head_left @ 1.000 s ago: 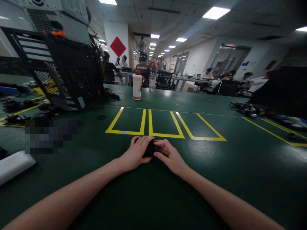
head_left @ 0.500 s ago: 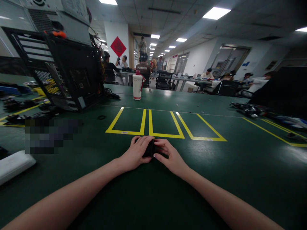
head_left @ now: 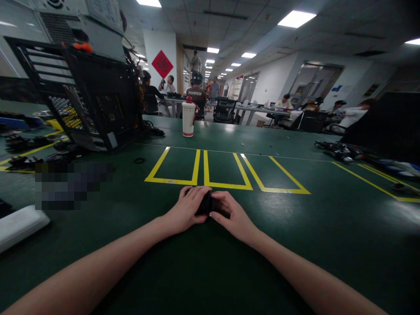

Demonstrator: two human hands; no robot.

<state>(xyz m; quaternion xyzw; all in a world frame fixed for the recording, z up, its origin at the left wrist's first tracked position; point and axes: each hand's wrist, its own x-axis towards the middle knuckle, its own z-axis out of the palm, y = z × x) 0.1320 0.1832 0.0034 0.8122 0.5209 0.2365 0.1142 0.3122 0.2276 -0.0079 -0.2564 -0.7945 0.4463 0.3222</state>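
Gripping a black object (head_left: 204, 205) centre-frame with left hand (head_left: 184, 211) curled, right hand (head_left: 239, 219) bent at its edge, hold unclear, could tip it through uneven pressure.

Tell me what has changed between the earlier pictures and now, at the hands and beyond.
At the hands, nothing visibly moved, taken hold of or let go: the left hand stays over the small black object, the right hand at its right side. In the background, a standing person in grey has shifted slightly left. The white cup with a red lid stayed put.
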